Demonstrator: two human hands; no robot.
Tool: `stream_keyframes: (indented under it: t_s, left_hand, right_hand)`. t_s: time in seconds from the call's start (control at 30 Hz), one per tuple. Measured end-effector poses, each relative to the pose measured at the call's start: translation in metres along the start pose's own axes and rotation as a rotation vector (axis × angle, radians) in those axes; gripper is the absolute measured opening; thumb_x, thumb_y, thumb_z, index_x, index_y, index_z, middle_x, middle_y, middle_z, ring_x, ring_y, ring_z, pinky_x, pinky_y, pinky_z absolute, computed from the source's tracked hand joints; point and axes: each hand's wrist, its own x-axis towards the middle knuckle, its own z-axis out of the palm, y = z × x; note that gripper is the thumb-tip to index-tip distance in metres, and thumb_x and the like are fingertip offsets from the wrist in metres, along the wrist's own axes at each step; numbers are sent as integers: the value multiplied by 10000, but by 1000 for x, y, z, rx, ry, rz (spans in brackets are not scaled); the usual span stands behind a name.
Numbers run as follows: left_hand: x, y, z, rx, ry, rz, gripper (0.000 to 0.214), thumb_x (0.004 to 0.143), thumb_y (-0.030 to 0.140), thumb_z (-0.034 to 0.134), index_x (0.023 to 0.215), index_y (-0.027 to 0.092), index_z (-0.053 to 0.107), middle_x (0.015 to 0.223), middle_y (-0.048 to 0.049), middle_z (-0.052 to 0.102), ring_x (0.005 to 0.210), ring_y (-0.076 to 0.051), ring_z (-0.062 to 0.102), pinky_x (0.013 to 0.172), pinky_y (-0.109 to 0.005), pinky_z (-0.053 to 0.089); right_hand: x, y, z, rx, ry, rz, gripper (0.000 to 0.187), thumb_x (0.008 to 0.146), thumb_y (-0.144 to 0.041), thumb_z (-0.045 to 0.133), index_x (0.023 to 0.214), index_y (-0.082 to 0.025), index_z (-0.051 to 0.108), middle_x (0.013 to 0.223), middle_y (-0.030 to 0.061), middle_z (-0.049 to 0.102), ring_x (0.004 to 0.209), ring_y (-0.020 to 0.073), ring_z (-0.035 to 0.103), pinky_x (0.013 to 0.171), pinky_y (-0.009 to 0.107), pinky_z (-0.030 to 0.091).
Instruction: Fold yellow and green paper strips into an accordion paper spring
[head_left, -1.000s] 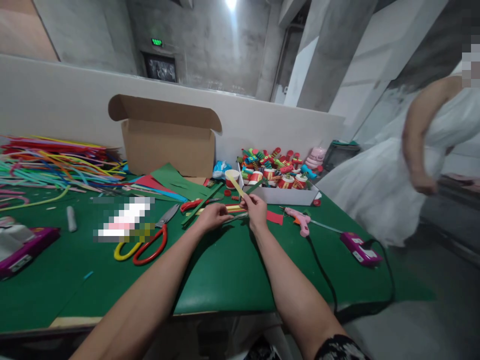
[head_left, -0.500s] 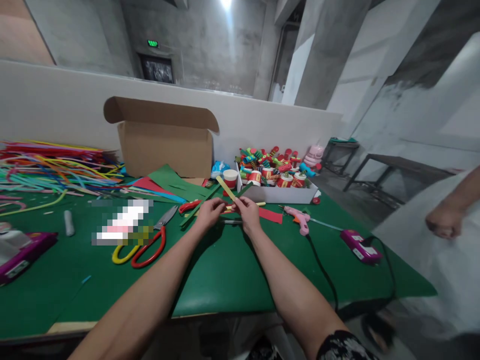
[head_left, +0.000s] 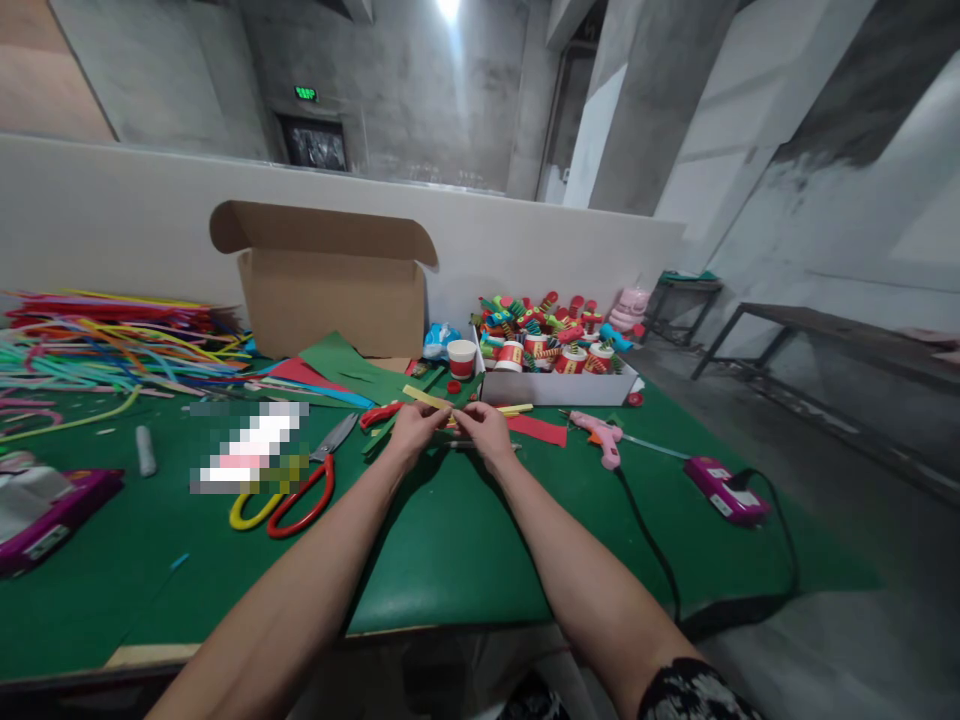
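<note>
My left hand point(head_left: 415, 432) and my right hand point(head_left: 487, 432) meet low over the middle of the table, their fingers pinched together. Between their fingertips runs a yellow paper strip point(head_left: 424, 397), slanting up to the left. Green strips point(head_left: 381, 436) lie beside and under my left hand. A red strip point(head_left: 538, 431) extends to the right from behind my right hand, near short yellow pieces point(head_left: 516, 409). Red handles point(head_left: 379, 415) of a tool lie just left of my left hand. A red and white paper cup point(head_left: 461, 360) stands behind the hands.
Scissors point(head_left: 301, 500) with red and yellow loops lie at left. A pink glue gun point(head_left: 600, 438) with a black cord and a purple power strip point(head_left: 726, 492) are at right. Behind stand a white box point(head_left: 559, 388) of colourful crafts, a cardboard box point(head_left: 334, 305) and pipe cleaners point(head_left: 112, 340).
The yellow strip has tipped from steeply raised to nearly flat, pointing left. My right hand has turned and come lower. The person at the right has left the view.
</note>
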Motion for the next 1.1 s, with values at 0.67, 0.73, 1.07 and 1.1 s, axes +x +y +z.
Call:
stream_keyframes:
  t_s: [0.67, 0.73, 1.07, 1.1]
  left_hand:
    - [-3, 3, 3, -88, -70, 18, 328, 500, 385, 761, 642, 127, 617, 583, -9, 596, 522, -108, 493, 536, -239, 357]
    - [-3, 3, 3, -83, -78, 10, 324, 506, 383, 755, 645, 125, 617, 583, -10, 593, 519, -105, 490, 533, -236, 355]
    - [-5, 5, 0, -53, -146, -125, 314, 502, 382, 753, 582, 134, 577, 478, 18, 510, 417, -70, 411, 441, -215, 305]
    - [-5, 6, -1, -63, -155, -163, 318, 504, 384, 753, 583, 134, 572, 473, 21, 503, 402, -65, 400, 425, -212, 292]
  right_hand:
    - [1, 0, -1, 80, -14, 16, 299, 541, -364, 759, 644, -170, 556, 562, -48, 606, 523, 97, 588, 585, 244, 532]
    - [0, 0, -1, 77, -8, 18, 301, 537, -368, 761, 631, -169, 555, 550, -50, 602, 513, 94, 581, 573, 239, 529]
    - [-2, -4, -3, 2, -14, 166, 248, 581, -289, 757, 596, -162, 545, 489, -39, 581, 440, 89, 549, 496, 234, 517]
    - [-2, -5, -3, -8, -21, 181, 259, 589, -297, 754, 586, -164, 532, 476, -39, 576, 431, 92, 547, 489, 238, 517]
